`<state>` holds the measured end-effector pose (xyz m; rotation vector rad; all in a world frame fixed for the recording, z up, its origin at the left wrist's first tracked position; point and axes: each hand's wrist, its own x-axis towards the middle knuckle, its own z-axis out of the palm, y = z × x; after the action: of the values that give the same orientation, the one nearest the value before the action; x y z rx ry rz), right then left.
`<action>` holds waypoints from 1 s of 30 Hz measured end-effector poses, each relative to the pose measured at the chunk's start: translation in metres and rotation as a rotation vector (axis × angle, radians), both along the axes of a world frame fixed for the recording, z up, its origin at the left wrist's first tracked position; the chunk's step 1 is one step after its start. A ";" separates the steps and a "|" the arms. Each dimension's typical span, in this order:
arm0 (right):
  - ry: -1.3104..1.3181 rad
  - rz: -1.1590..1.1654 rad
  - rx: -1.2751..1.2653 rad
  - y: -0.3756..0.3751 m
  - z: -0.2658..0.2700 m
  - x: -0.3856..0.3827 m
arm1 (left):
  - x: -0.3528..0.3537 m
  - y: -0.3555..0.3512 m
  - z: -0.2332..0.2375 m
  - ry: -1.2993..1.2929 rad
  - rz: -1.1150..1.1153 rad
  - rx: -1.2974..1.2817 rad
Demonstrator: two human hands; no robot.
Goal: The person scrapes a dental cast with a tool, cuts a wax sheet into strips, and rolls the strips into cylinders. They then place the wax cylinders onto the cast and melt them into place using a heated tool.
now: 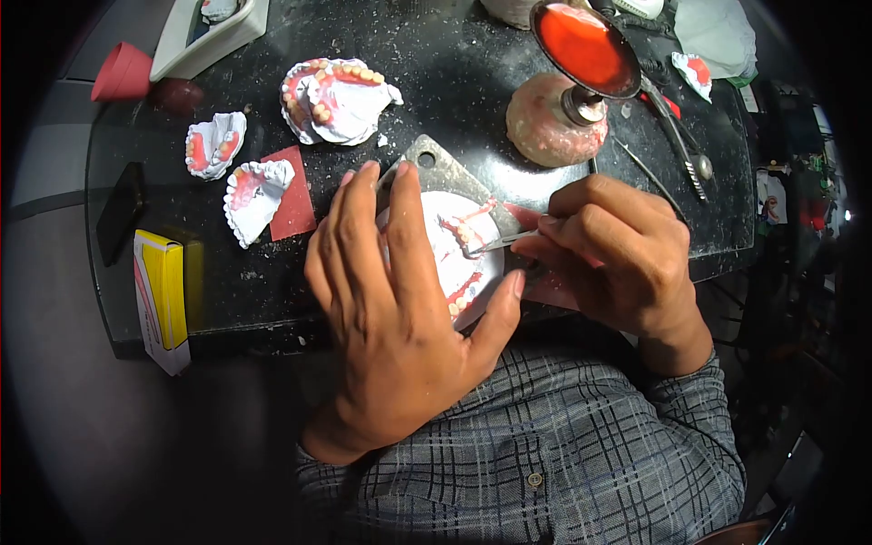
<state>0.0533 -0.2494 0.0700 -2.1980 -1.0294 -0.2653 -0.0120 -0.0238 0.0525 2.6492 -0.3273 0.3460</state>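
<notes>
My left hand (400, 318) lies with fingers stretched out and thumb apart over a white plaster dental model (438, 205), partly hiding it. Under the model shows a grey metal articulator plate (447, 171) with a hole. Pinched in my right hand (627, 245) is a thin metal wax carver (501, 242). Its tip meets or nearly touches the pink wax and teeth (465, 229) on the model. Another row of teeth in pink wax (465, 298) shows between my left thumb and fingers.
Plaster models with teeth (341, 100) (257, 200) (215, 145) stand left on the black table. A pink wax sheet (292, 195) lies by them, a yellow box (162, 286) at the edge. Behind my right hand are a spirit burner (554, 123), a pan of red wax (586, 50) and metal tools (672, 141).
</notes>
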 end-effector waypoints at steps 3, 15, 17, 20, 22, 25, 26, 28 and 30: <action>-0.003 0.038 0.030 0.000 -0.005 0.003 | 0.004 -0.005 -0.006 0.010 0.023 -0.004; 0.002 0.075 0.049 0.000 -0.011 0.005 | 0.009 0.000 -0.010 0.000 -0.011 -0.024; -0.021 0.078 0.070 0.000 -0.012 0.005 | 0.010 0.003 -0.007 0.013 -0.026 -0.023; -0.025 0.066 0.006 0.000 -0.007 0.002 | 0.013 0.009 -0.007 0.018 -0.078 -0.034; -0.029 0.060 0.008 0.001 -0.008 0.001 | 0.017 0.014 -0.008 0.008 -0.114 -0.047; -0.028 0.072 0.019 0.001 -0.008 0.001 | 0.022 0.020 -0.007 0.015 -0.182 -0.053; -0.021 0.091 0.026 0.001 -0.008 0.001 | 0.023 0.022 -0.006 0.032 -0.202 -0.051; -0.039 0.079 0.009 0.003 -0.007 -0.001 | 0.025 0.023 -0.005 0.048 -0.222 -0.048; -0.058 0.066 -0.009 0.004 -0.007 -0.002 | 0.026 0.023 -0.006 0.035 -0.232 -0.061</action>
<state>0.0509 -0.2451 0.0630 -2.1708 -1.1342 -0.2964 0.0137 -0.0009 0.0461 2.5211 -0.5961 0.2302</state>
